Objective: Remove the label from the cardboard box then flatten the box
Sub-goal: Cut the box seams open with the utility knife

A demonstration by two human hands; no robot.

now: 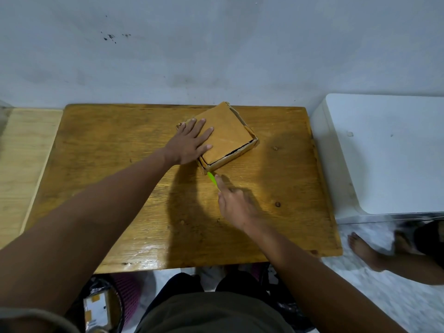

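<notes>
A small brown cardboard box point(228, 133) lies on the far middle of the wooden table point(120, 176), turned diagonally. Its top face is plain brown; no label shows on it. My left hand point(189, 141) rests flat on the box's left half, fingers spread. My right hand point(236, 205) holds a green-handled cutter point(212, 179) with the index finger along it. The cutter's tip meets the box's near corner.
A white cabinet point(384, 152) stands right of the table. A light wooden board point(21, 164) adjoins the table's left side. Another person's bare foot point(365, 251) is on the floor at right. A taped box and a purple basket sit under the table's near edge.
</notes>
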